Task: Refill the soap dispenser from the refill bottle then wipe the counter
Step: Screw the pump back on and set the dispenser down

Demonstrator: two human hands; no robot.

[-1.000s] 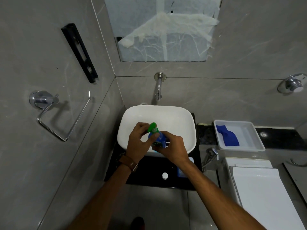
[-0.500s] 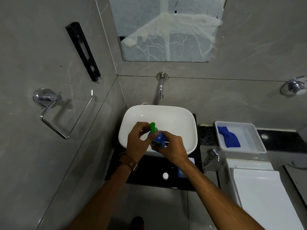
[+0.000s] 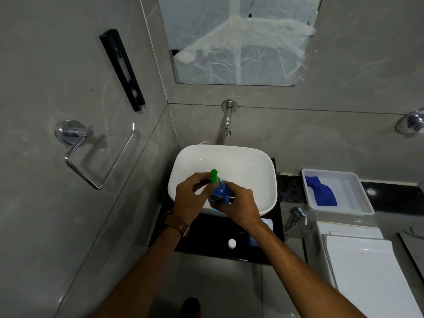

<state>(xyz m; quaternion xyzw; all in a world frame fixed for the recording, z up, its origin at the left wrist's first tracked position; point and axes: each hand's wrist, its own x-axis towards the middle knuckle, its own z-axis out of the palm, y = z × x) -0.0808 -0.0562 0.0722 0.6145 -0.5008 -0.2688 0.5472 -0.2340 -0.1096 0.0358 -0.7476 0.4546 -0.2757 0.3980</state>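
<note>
the soap dispenser (image 3: 220,191) sits up over the front edge of the white basin, a small bottle full of blue liquid with a dark label on its near side. its green pump top (image 3: 214,176) points up and away, tilted a touch left. down on the black counter (image 3: 206,235) a small white round cap (image 3: 232,243) lies flat near the front edge, and just to its right a pale blue refill bottle (image 3: 263,230) shows partly, mostly hidden. off right, a blue cloth (image 3: 321,191) lies crumpled in a white tray.
</note>
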